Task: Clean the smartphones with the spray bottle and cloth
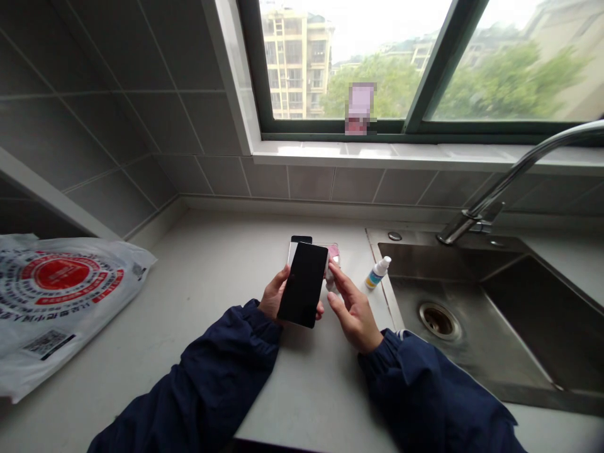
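Note:
My left hand (274, 294) is closed round a smartphone (303, 286) with a dark screen facing up, its fingertips showing at the far edge. At the phone's right edge is my right hand (353, 308), thumb and fingers apart; whether its fingertips touch the phone I cannot tell. Behind the held phone, a flat phone-like object (301, 239) with a black end lies on the counter, mostly hidden. A pinkish, partly clear item (334, 250) lies beside it, half covered by my hand and the phone. A small white bottle (378, 273) with a blue and yellow label stands to the right.
A steel sink (500, 314) with a chrome faucet (500, 182) takes up the right side. On the left, a printed white plastic bag (70, 296) lies on the pale counter (189, 270). A tiled wall and a window sill (321, 152) run along the back.

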Action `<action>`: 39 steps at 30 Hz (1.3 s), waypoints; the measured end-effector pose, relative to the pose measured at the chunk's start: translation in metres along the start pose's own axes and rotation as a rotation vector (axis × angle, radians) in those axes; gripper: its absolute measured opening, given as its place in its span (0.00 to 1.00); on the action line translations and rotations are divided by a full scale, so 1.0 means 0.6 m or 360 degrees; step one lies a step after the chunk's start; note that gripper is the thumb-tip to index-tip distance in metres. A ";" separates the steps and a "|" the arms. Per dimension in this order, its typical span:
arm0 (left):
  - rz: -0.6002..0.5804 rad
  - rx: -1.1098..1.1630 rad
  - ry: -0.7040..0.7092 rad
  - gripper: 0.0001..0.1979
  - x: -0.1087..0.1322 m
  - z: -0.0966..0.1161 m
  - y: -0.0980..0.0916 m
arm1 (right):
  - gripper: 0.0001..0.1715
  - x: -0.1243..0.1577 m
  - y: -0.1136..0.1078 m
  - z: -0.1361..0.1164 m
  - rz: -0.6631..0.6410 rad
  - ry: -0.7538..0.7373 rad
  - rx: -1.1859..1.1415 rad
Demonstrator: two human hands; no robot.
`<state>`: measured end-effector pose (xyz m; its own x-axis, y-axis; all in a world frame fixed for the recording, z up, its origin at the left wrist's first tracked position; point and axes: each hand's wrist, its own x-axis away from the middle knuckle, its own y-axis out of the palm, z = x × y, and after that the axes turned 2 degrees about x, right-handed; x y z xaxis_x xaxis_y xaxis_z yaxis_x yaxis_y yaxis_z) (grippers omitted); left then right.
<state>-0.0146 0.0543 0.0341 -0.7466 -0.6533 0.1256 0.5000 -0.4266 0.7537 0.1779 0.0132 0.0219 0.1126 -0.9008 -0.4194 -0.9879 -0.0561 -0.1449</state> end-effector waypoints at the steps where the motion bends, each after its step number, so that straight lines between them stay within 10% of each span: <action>1: -0.0012 0.0008 -0.0015 0.48 0.000 -0.002 -0.004 | 0.32 0.000 -0.001 0.003 -0.0014 -0.0013 0.0005; 26: -0.0156 -0.0038 -0.0027 0.37 -0.002 -0.016 -0.018 | 0.36 -0.002 -0.005 0.000 0.0005 -0.0002 0.0124; 39: -0.0248 0.0023 -0.0006 0.46 0.004 -0.007 -0.012 | 0.35 -0.023 -0.005 0.021 0.0369 0.0612 -0.0382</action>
<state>-0.0182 0.0528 0.0263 -0.8162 -0.5777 0.0089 0.3718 -0.5135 0.7733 0.1808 0.0311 0.0167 -0.1156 -0.9921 -0.0496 -0.9840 0.1076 0.1420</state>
